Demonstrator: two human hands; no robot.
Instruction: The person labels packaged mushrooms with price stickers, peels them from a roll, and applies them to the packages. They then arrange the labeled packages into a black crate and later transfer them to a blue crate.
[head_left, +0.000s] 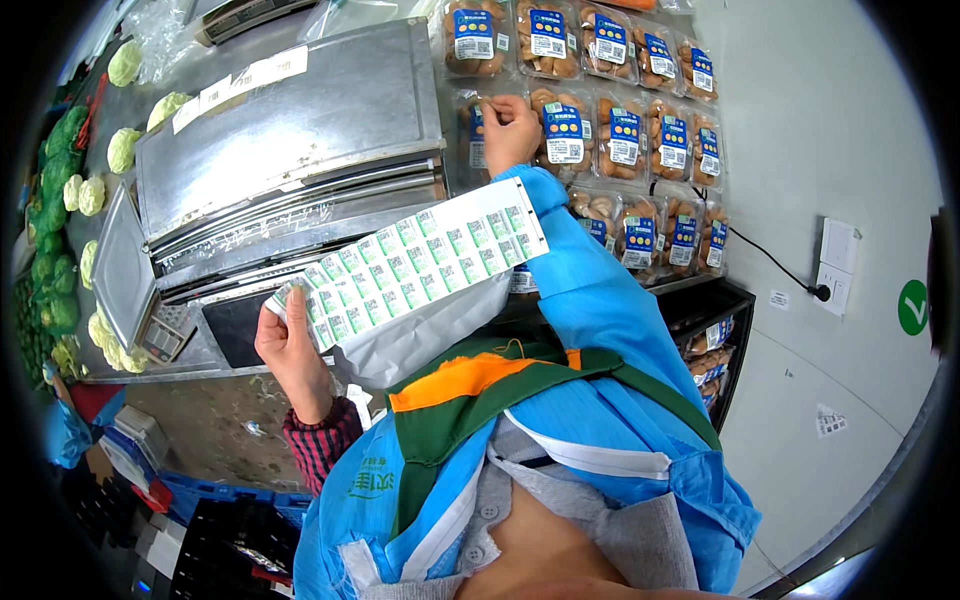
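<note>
My left hand (297, 355) grips the left end of a long sheet (400, 270) bearing rows of small green-and-white stickers, with white backing paper (430, 330) hanging beneath. My right hand (508, 128) reaches over the sheet to a clear package (467, 150) with a blue label at the left of the middle row. Its fingertips are pinched at that package's upper part; whatever they hold is hidden. Beside it stand rows of similar clear packs (563, 130) of brown, mushroom-like produce with blue labels.
A flat steel machine (280, 140) covers the left worktop, with pale cabbages (124, 150) and green vegetables beyond. A black crate (730, 308) with packs stands right, beside a wall socket (836, 265) with a black cable. Another person's blue sleeve (68, 430) shows at far left.
</note>
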